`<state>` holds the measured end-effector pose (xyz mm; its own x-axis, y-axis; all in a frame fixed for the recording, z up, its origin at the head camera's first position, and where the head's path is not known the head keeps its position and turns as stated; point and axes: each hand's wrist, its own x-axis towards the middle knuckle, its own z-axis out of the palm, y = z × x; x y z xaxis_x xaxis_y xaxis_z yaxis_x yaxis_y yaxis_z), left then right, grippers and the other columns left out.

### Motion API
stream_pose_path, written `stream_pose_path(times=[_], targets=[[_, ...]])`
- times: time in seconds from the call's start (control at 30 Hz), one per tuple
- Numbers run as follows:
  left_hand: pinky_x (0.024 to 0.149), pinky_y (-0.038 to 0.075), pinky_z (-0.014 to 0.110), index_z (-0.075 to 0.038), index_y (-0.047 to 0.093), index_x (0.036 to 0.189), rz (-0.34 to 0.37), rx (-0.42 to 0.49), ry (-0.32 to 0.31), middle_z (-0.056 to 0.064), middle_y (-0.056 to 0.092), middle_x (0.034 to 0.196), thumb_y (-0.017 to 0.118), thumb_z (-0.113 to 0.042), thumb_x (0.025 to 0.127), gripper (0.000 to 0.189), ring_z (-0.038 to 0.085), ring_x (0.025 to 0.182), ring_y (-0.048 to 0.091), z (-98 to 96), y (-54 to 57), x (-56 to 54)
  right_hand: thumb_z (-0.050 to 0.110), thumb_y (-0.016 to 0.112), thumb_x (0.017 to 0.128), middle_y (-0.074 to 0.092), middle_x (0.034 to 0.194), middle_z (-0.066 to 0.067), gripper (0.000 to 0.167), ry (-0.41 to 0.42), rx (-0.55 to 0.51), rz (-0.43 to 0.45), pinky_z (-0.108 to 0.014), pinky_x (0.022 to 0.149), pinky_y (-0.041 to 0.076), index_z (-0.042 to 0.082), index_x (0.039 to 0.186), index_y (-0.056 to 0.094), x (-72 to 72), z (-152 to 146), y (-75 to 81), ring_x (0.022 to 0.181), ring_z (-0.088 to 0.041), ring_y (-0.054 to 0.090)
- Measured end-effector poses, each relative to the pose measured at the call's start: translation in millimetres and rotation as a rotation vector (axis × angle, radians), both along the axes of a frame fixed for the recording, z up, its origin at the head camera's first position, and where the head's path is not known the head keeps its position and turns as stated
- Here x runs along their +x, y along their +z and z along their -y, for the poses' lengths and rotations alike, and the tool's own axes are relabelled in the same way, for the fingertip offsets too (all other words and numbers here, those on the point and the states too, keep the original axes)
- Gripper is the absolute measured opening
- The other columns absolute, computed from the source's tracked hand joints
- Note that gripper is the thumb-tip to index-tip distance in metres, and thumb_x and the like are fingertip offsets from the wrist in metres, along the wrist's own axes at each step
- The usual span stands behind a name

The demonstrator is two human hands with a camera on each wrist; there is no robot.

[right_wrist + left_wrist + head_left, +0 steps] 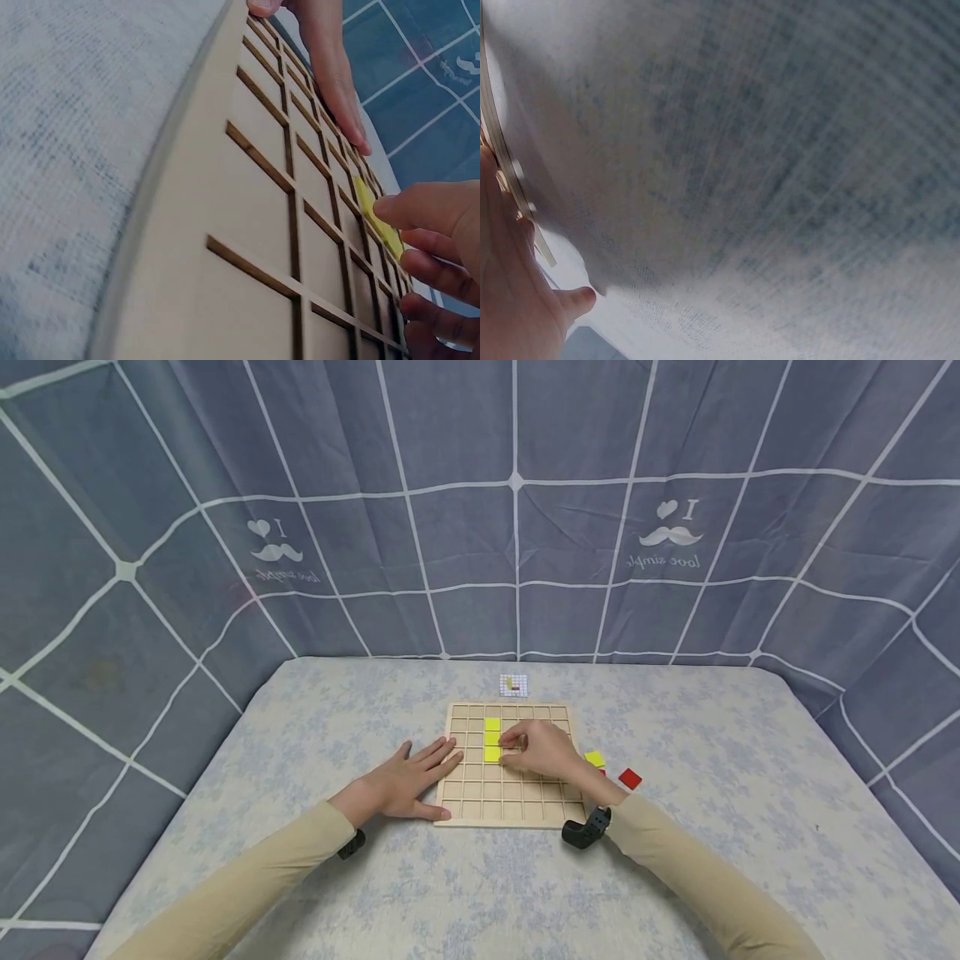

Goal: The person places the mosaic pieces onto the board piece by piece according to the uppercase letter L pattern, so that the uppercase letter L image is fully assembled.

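Note:
A wooden grid board [517,814] lies flat on the table. Several yellow tiles [492,725] form a column in its upper left part. My right hand [543,749] is over the board, with thumb and forefinger at the near yellow tile [491,754] of that column, one at either end, pinching it. The right wrist view shows the thumb against a yellow tile [382,225]; the fingers hide part of it. With fingers spread, my left hand [408,779] rests along the board's left edge, fingertips on the frame and thumb at the near corner.
Right of the board lie a loose yellow tile [594,759] and a red tile [630,778]; another bit of red shows behind the right wrist. A small printed pattern card [513,685] sits beyond the board. A grey-blue curtain [465,535] surrounds the cloth-covered table [360,710].

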<state>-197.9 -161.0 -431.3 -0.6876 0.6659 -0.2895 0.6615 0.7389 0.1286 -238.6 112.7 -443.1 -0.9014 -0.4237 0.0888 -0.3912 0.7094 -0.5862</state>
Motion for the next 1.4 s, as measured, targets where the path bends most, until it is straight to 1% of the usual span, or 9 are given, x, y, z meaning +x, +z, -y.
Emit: stream_pose_path(times=[0.1, 0.23, 0.43, 0.63, 0.87, 0.97, 1.1, 1.4], targets=[[0.114, 0.013, 0.065, -0.019, 0.01, 0.157, 0.002, 0.0, -0.001, 0.006, 0.002, 0.164, 0.048, -0.068, 0.088, 0.092, 0.025, 0.151, 0.005, -1.5, 0.7, -0.2, 0.03, 0.08, 0.077, 0.07, 0.087, 0.004, 0.026, -0.018, -0.026, 0.003, -0.024, 0.055, 0.043, 0.018, 0.1, 0.076, 0.0, -9, 5.0, 0.061, -0.005, 0.055], [0.114, 0.013, 0.065, -0.019, 0.01, 0.157, 0.004, -0.001, -0.006, 0.006, 0.002, 0.164, 0.048, -0.068, 0.089, 0.092, 0.025, 0.151, 0.005, -2.3, 2.1, 0.1, 0.027, 0.077, 0.079, 0.071, 0.09, 0.0, 0.027, -0.034, -0.041, -0.016, -0.025, 0.051, 0.042, 0.015, 0.103, 0.075, -1.9, -31, 11.7, 0.06, -0.007, 0.054], [0.113, 0.014, 0.066, -0.017, 0.012, 0.157, -0.006, 0.013, -0.011, 0.008, 0.004, 0.164, 0.049, -0.067, 0.089, 0.092, 0.027, 0.151, 0.007, -1.1, 3.5, 1.6, 0.028, 0.077, 0.081, 0.07, 0.093, -0.002, 0.029, -0.094, -0.012, -0.008, -0.027, 0.055, 0.042, 0.015, 0.106, 0.074, -2.4, -65, 20.7, 0.069, -0.011, 0.055], [0.113, 0.015, 0.066, -0.016, 0.013, 0.156, -0.019, 0.027, -0.016, 0.009, 0.005, 0.164, 0.05, -0.066, 0.089, 0.092, 0.027, 0.151, 0.008, -0.2, 3.0, 2.3, 0.027, 0.077, 0.081, 0.07, 0.096, -0.004, 0.029, -0.139, 0.004, -0.015, -0.028, 0.06, 0.043, 0.014, 0.107, 0.072, 4.7, -96, 27.6, 0.079, -0.016, 0.057], [0.113, 0.015, 0.066, -0.016, 0.013, 0.156, -0.016, 0.028, -0.016, 0.009, 0.005, 0.164, 0.05, -0.066, 0.089, 0.092, 0.027, 0.151, 0.008, -0.2, 1.1, 2.0, 0.024, 0.077, 0.081, 0.069, 0.095, -0.004, 0.027, -0.165, 0.028, -0.022, -0.028, 0.062, 0.045, 0.013, 0.106, 0.073, 13.3, -123, 23.6, 0.083, -0.018, 0.058], [0.113, 0.015, 0.066, -0.016, 0.013, 0.156, -0.02, 0.032, -0.016, 0.009, 0.006, 0.163, 0.05, -0.066, 0.089, 0.092, 0.028, 0.151, 0.008, 0.0, 0.9, 1.9, 0.023, 0.076, 0.081, 0.069, 0.095, -0.005, 0.029, -0.146, 0.045, -0.012, -0.027, 0.061, 0.045, 0.011, 0.107, 0.072, 15.3, -132, 20.3, 0.082, -0.018, 0.058], [0.113, 0.015, 0.066, -0.016, 0.013, 0.156, -0.027, 0.032, -0.017, 0.009, 0.006, 0.163, 0.05, -0.066, 0.089, 0.092, 0.028, 0.151, 0.009, 0.5, 0.7, 2.0, 0.02, 0.078, 0.08, 0.07, 0.096, -0.006, 0.031, -0.112, 0.049, 0.016, -0.027, 0.058, 0.045, 0.009, 0.108, 0.071, 17.6, -142, 16.0, 0.081, -0.017, 0.058], [0.113, 0.015, 0.066, -0.016, 0.014, 0.156, -0.025, 0.027, -0.015, 0.009, 0.006, 0.163, 0.051, -0.066, 0.088, 0.092, 0.027, 0.151, 0.009, 0.0, -0.2, 2.1, 0.02, 0.078, 0.079, 0.069, 0.096, -0.004, 0.031, -0.065, 0.036, 0.061, -0.026, 0.056, 0.045, 0.012, 0.108, 0.071, 17.2, -153, 2.0, 0.079, -0.013, 0.057]])
